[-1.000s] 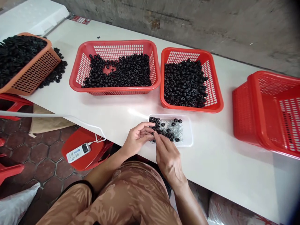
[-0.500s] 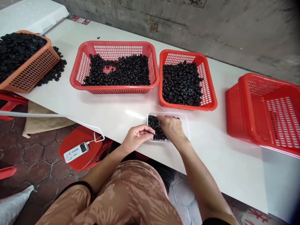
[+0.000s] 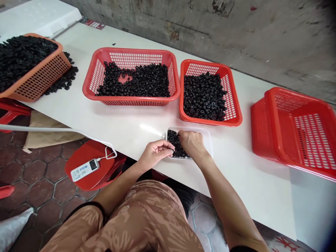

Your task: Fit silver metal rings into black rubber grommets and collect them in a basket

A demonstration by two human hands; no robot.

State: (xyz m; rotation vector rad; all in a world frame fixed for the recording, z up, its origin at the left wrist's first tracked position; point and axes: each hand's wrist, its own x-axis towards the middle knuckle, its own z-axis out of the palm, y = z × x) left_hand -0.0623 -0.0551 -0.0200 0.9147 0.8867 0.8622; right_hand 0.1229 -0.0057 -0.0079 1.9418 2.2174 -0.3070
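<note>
A small clear plastic tray [image 3: 208, 137] near the table's front edge holds several small black rubber rings [image 3: 175, 142]. My left hand [image 3: 154, 154] sits just left of the tray, fingers pinched on a black ring at the tray's near-left corner. My right hand [image 3: 192, 143] lies over the tray, fingers curled down among the rings; what they grasp is hidden. Behind the tray stand two red mesh baskets of black rings, a wide basket [image 3: 91, 78] and a narrower basket [image 3: 235, 105].
An orange basket [image 3: 44, 75] heaped with black rings sits at far left, with loose rings [image 3: 64, 78] spilled beside it. Stacked red baskets [image 3: 273, 119] stand at the right. A red stool [image 3: 105, 171] with a white device [image 3: 82, 169] and cable is below the white table [image 3: 131, 122].
My right hand has moved from beside my left hand into the clear tray and covers most of the rings. My left hand stays pinched at the tray's left corner. The view has shifted slightly.
</note>
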